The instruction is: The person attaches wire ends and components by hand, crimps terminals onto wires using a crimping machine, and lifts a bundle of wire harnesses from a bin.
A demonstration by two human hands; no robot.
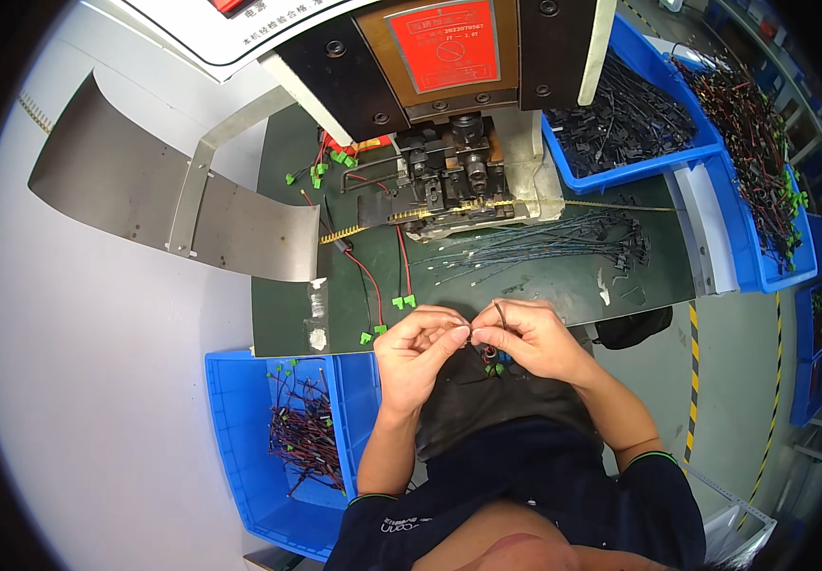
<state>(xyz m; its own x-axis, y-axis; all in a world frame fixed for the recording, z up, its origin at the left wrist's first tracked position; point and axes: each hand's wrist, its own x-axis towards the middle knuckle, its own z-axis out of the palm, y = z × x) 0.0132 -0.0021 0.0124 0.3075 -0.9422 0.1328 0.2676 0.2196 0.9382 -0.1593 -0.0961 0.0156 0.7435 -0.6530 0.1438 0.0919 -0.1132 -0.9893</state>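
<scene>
hand state: the left hand (pixel 413 357) has its thumb and index fingertip pressed together at a small dark piece; the right hand (pixel 536 341) is pinched the same way, so the two sets of fingertips meet. the piece is too small and too covered to identify. a thin, dark, flexible lead (pixel 500 313) rises between the right fingers.

location: the pinched piece is at the near edge of the dark green, flat-topped bench (pixel 342 305), near of the black metal press tooling (pixel 468 162). small bright green plastic connectors (pixel 495 369) lie just near of the right fingertips; whether they join the lead cannot be told.

recommended handling: the step appears to be fine fingertip work on a lead. brace both wrists, grip close to the end, and apply force along the lead's axis. do not bend or twist it sharply. keep the loose, thin black cables (pixel 563 243) at the far right clear of the fingers.

markings: a red rectangular plate (pixel 439 48) on the press bears pale printed lines and a crossed-circle symbol. the white, dark-bordered panel (pixel 287 27) at the far left carries dark characters. the dark navy short-sleeved shirt (pixel 525 466) has small pale lettering.
</scene>
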